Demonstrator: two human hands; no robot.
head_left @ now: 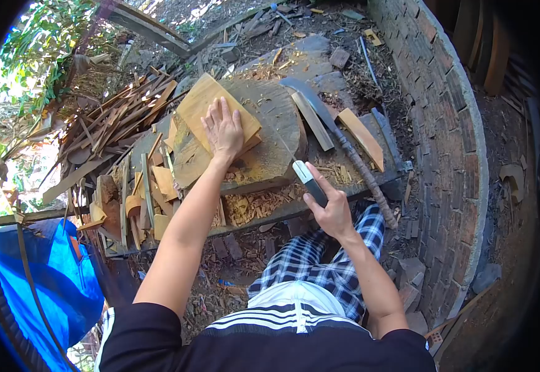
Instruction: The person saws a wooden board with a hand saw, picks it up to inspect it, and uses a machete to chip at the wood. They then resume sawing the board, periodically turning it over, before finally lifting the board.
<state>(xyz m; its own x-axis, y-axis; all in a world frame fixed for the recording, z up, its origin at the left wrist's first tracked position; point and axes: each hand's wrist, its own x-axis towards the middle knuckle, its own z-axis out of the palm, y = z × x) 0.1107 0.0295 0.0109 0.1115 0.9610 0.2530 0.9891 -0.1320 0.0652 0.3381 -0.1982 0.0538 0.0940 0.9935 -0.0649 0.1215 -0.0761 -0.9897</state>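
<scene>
My left hand [223, 131] lies flat on a square yellowish wooden board [199, 118], its fingers stretched toward the far side. The board rests tilted on a broad, round chopping block [270, 124]. In my right hand [332, 214] is a tool with a white and dark handle [310, 180]; a thin blade-like line runs from its tip toward the block, too fine to name the tool's kind. The right hand is in front of the block's near edge, apart from the board. Wood chips [251, 208] lie below that edge.
A long-handled curved blade [344, 142] lies to the right, among wood offcuts [362, 137]. Thin wood strips [112, 118] are heaped at the left, above a blue tarp [40, 273]. A curved brick wall [443, 136] bounds the right side.
</scene>
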